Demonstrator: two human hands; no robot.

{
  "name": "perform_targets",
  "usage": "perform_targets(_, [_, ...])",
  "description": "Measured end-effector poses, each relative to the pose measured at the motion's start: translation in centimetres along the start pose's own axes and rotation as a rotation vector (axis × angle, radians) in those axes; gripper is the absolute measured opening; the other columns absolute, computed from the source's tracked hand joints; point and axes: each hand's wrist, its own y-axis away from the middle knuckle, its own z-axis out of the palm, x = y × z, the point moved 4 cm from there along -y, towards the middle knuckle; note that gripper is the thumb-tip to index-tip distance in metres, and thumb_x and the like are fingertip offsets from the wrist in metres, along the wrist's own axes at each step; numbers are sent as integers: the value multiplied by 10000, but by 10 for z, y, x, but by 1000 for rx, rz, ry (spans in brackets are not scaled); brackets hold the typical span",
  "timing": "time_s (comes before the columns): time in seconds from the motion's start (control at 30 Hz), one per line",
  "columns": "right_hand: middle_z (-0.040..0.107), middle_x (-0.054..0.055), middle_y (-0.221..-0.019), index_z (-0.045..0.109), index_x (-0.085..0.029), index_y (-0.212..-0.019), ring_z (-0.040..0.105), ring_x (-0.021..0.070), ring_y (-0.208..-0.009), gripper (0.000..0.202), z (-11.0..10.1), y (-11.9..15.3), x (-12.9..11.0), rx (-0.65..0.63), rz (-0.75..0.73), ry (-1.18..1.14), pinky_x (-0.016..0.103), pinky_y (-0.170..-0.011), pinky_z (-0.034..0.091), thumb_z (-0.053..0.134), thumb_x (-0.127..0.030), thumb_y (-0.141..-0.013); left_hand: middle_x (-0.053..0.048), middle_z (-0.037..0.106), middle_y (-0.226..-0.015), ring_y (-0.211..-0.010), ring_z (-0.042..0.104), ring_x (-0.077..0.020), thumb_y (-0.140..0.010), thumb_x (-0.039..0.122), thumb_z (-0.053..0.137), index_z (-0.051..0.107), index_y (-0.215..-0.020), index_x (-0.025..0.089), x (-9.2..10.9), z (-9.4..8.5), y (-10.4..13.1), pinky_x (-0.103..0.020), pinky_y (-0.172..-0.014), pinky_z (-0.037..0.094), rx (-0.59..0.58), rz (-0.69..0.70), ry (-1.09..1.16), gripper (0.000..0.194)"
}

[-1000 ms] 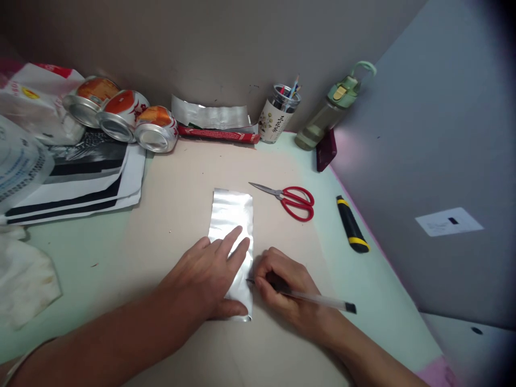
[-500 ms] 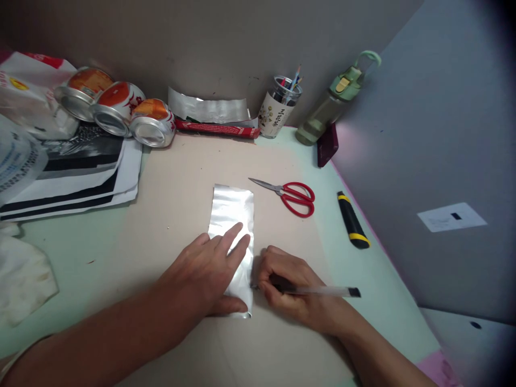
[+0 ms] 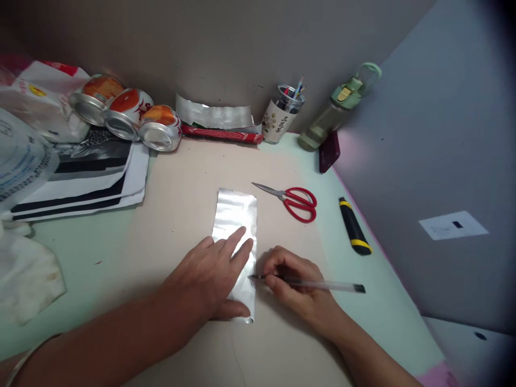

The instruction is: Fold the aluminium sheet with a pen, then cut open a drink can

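A strip of silvery metal sheet point(image 3: 236, 207) lies lengthwise on the beige board point(image 3: 185, 183). Spread fingers of my left hand point(image 3: 212, 274) press it down from the left, covering part of its lower half. My right hand point(image 3: 298, 279) grips a clear pen point(image 3: 338, 286) with a black end. The pen's tip is over the strip near its right edge, beside my left fingers; whether it touches the metal I cannot tell. Beyond the strip, to the right, rest red-handled scissors point(image 3: 288, 199) with their blades together.
Cut drink cans point(image 3: 161, 129) and a curled can sheet point(image 3: 220, 118) line the back. A pen cup point(image 3: 278, 121), green bottle point(image 3: 330, 115) and dark red box point(image 3: 329, 152) stand at back right. A black-yellow utility knife point(image 3: 355, 227) lies right, papers point(image 3: 100, 196) and crumpled cloth point(image 3: 32, 274) left.
The pen tip has moved left and slightly up, from beside the strip's right edge onto it. My left hand stays on the strip. The whole view has shifted a little.
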Motion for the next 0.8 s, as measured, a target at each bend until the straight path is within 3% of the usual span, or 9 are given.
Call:
perform_targets(0.4, [539, 9, -767, 527, -197, -772, 488, 137, -677, 113, 6, 0, -6, 32, -116, 247, 262, -609, 389, 513, -148, -874, -244, 239, -1615, -1321, 525, -324, -731, 642, 734, 318, -1527, 138, 1, -1, -2, -421, -1018, 438, -27, -11, 8, 1030])
perform_targets(0.8, [512, 1, -778, 514, -199, -769, 473, 132, -682, 134, 7, 0, -6, -35, -107, 214, 262, -604, 375, 516, -141, -890, -225, 289, -1605, -1245, 589, -307, -711, 598, 767, 373, -1498, 131, 1, -5, -1, -406, -982, 461, 8, -4, -3, 996])
